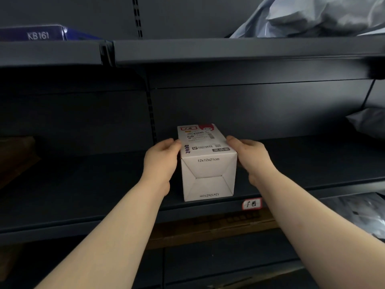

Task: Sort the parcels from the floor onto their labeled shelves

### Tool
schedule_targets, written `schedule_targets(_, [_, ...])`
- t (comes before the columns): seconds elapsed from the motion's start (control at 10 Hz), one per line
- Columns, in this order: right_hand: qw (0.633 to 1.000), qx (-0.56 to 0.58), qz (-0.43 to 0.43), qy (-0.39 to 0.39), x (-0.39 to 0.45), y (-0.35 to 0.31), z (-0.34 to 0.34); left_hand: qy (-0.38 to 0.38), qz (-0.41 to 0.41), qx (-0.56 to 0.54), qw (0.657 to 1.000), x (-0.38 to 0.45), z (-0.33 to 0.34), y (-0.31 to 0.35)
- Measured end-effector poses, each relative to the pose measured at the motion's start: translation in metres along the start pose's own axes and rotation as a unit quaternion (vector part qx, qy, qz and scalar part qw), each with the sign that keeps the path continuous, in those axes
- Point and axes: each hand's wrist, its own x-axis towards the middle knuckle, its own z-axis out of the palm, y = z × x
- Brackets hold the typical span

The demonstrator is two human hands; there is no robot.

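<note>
A white cardboard parcel (208, 174) marked 12x12x21cm rests lengthwise on the dark metal shelf (104, 184), a shipping label on its top face. My left hand (161, 161) presses against its left side and my right hand (252, 157) against its right side, so both grip it. A small red-bordered white shelf label (251, 204) is stuck on the shelf's front edge just right of the parcel.
A grey plastic mailer bag (312, 15) lies on the upper shelf at right, and a dark blue KB161 box (39, 34) at upper left. Another grey bag (368, 122) sits at the right end of this shelf. Brown cardboard boxes (218, 228) lie on the shelf below.
</note>
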Motion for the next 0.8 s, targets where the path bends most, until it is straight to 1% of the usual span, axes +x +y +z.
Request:
schedule_targets(0.2, [0.999,-0.029,-0.019,0.034,-0.031,0.001,-0.008,-0.007,0.021,0.016,1.000,-0.014,-0.018,-0.005])
schedule_targets(0.3, [0.996,-0.058,-0.048,0.055,-0.063,0.001,-0.018,-0.011,0.022,0.017,1.000,-0.038,-0.026,-0.007])
schedule_targets(0.4, [0.992,-0.082,-0.077,0.053,-0.087,0.000,-0.025,-0.015,0.038,0.011,0.999,-0.062,-0.031,-0.005])
schedule_targets(0.5, [0.986,-0.102,-0.130,0.023,-0.130,-0.012,-0.035,-0.005,0.062,0.027,0.998,-0.099,-0.043,0.001])
schedule_targets(0.6, [0.982,-0.086,-0.169,-0.004,-0.163,-0.020,-0.044,0.006,0.057,0.031,0.998,-0.127,-0.051,0.002])
schedule_targets(0.7, [0.966,-0.035,-0.254,-0.034,-0.217,-0.045,-0.072,0.033,0.062,0.028,0.997,-0.175,-0.062,-0.005])
schedule_targets(0.8, [0.951,0.049,-0.294,-0.081,-0.248,-0.062,-0.091,0.049,0.056,0.027,0.997,-0.204,-0.066,-0.007])
